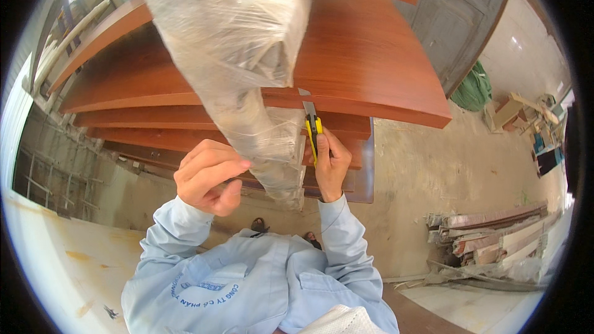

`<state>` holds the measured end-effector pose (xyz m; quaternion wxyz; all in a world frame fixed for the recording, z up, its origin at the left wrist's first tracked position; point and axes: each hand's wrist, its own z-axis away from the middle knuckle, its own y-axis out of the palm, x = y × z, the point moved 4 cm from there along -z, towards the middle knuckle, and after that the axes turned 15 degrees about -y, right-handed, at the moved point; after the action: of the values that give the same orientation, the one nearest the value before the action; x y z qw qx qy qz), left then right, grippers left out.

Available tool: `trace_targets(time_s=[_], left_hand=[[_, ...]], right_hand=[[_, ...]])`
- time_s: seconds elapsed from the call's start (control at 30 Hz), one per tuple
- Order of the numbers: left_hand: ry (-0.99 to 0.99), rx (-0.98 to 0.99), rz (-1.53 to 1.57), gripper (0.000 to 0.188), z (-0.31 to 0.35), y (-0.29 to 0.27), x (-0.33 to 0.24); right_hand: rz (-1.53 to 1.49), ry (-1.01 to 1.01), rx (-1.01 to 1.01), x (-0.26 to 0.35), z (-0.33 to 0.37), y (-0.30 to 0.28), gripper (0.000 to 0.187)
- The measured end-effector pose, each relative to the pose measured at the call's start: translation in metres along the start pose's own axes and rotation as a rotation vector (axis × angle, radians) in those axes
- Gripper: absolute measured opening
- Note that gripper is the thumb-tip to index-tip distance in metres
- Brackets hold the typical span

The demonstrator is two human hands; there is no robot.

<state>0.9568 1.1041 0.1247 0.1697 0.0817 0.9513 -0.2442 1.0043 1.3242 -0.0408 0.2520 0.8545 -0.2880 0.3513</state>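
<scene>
My right hand (333,164) is closed around a yellow and black utility knife (314,130). Its blade is out and points away from me, up against the front edge of a reddish-brown wooden board (371,55). Just left of the knife, a band of cloudy plastic wrap (238,80) runs down across the stacked boards, bunched and creased. My left hand (210,178) is half curled to the left of the wrap's lower part, thumb apart from the fingers, and nothing shows in it. Whether its fingertips touch the wrap, I cannot tell.
More reddish-brown boards (139,116) lie in tiers below the upper one. Wood strips (495,235) are piled on the floor at the right. A green bundle (473,88) sits by the grey panelled door (445,18). Metal racking (52,170) stands at the left.
</scene>
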Motion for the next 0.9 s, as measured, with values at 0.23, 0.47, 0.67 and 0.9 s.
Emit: trace_targets(time_s=[0.23,0.47,0.67,0.9], left_hand=[[-0.094,-0.147,-0.024,0.019,0.015,-0.028,0.009],[-0.160,-0.219,0.000,0.019,0.024,-0.037,0.023],[-0.178,-0.222,0.009,0.019,0.026,-0.036,0.026],[-0.225,-0.225,0.049,0.017,0.027,-0.030,0.028]], right_hand=[[0.229,-0.057,0.040,0.017,-0.002,0.003,0.023],[0.328,-0.124,0.150,0.025,-0.019,-0.005,0.024],[0.348,-0.128,0.253,0.041,-0.036,-0.007,0.023],[0.399,-0.147,0.325,0.062,-0.052,-0.002,0.022]])
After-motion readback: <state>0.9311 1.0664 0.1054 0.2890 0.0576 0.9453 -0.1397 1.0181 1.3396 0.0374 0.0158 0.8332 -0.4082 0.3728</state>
